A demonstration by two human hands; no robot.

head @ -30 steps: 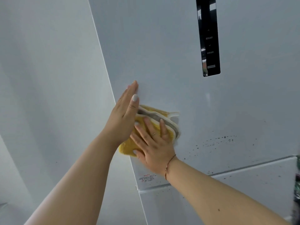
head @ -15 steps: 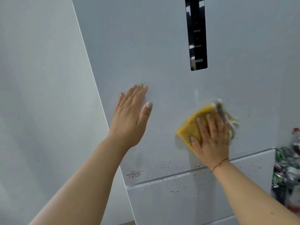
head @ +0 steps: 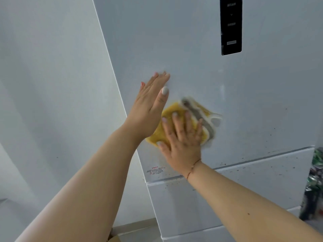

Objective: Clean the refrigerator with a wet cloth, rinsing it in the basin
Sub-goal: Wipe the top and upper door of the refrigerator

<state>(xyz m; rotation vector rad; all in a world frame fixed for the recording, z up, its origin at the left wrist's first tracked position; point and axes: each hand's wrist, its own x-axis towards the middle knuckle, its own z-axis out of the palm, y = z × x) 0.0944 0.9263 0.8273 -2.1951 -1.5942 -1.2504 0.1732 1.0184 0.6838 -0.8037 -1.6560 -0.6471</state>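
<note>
A pale grey refrigerator door (head: 192, 49) fills the view, with a black control panel (head: 231, 27) near the top. My right hand (head: 183, 138) lies flat with spread fingers on a yellow cloth (head: 174, 112) with a grey and white edge, pressing it against the door. My left hand (head: 150, 105) rests flat and open against the door just left of the cloth, partly overlapping it. Dark specks (head: 272, 135) dot the door to the right and along the seam above the lower drawer (head: 244, 189). No basin is in view.
A white wall (head: 43, 84) stands to the left of the refrigerator. A small red-print label (head: 154, 170) sits at the door's lower left corner. Crushed cans or bottles (head: 314, 180) show at the right edge. A cardboard corner (head: 113, 239) peeks in at the bottom.
My right hand slid the cloth right across the door, then back left until it sits beside my left hand again. My left hand stayed flat on the door.
</note>
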